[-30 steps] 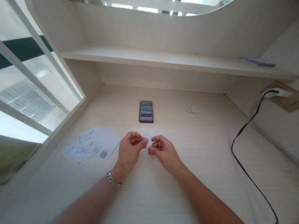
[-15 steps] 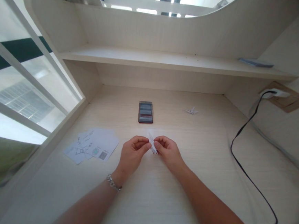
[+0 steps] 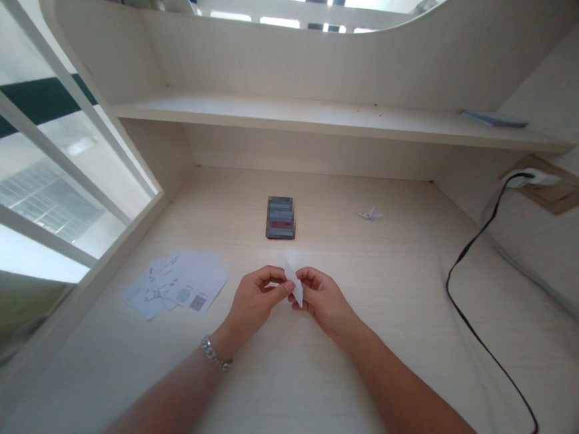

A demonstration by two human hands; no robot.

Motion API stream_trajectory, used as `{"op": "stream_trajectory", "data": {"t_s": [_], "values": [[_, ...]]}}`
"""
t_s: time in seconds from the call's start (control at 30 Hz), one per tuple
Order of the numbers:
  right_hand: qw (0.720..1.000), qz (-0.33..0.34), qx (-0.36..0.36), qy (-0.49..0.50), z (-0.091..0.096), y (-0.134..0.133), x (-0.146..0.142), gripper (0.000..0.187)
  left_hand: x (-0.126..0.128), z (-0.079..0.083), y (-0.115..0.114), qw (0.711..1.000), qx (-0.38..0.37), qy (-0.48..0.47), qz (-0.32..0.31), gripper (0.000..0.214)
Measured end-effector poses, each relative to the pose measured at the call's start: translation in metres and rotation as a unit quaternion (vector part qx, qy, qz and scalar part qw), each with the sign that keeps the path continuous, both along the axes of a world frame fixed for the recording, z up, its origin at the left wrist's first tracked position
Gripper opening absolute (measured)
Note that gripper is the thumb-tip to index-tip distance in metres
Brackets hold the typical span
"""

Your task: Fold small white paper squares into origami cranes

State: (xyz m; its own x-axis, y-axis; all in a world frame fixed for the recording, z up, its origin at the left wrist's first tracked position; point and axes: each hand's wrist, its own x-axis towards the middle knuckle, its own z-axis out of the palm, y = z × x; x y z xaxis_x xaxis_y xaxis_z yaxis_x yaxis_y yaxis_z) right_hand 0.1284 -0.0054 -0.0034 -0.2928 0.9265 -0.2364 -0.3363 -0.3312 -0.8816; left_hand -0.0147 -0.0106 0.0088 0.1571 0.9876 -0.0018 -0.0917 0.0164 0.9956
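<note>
A folded white paper piece [image 3: 293,284] stands tilted at centre, above the desk, pinched between both hands. The fingers [image 3: 275,276] of the left hand [image 3: 255,302] and right hand [image 3: 325,305] are curled and together, clamped on its lower part from either side. A silver chain bracelet [image 3: 215,353] circles the left wrist. On the pale wood-grain desk [image 3: 276,390] lie printed paper sheets [image 3: 177,282] at 9 o'clock, a pixelated dark rectangular object [image 3: 281,218] at 12 o'clock, a small paper crane [image 3: 370,214] at 1 o'clock, and a black cable [image 3: 467,310] at 3 o'clock.
</note>
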Motion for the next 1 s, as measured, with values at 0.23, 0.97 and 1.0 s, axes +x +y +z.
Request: {"op": "stream_trajectory", "data": {"t_s": [0.23,0.97,1.0], "values": [[0.974,-0.033,0.15,-0.164,-0.002,0.007,0.01,0.019,-0.006,-0.006,0.004,0.998,-0.03,0.052,0.0,0.016],[0.991,0.008,0.095,-0.092,0.008,0.004,0.016,0.011,-0.011,-0.004,0.003,0.992,-0.104,-0.056,-0.054,0.008],[0.991,0.014,0.095,-0.088,0.008,0.003,0.016,0.011,-0.012,-0.004,0.004,0.992,-0.1,-0.057,-0.054,0.007]]}}
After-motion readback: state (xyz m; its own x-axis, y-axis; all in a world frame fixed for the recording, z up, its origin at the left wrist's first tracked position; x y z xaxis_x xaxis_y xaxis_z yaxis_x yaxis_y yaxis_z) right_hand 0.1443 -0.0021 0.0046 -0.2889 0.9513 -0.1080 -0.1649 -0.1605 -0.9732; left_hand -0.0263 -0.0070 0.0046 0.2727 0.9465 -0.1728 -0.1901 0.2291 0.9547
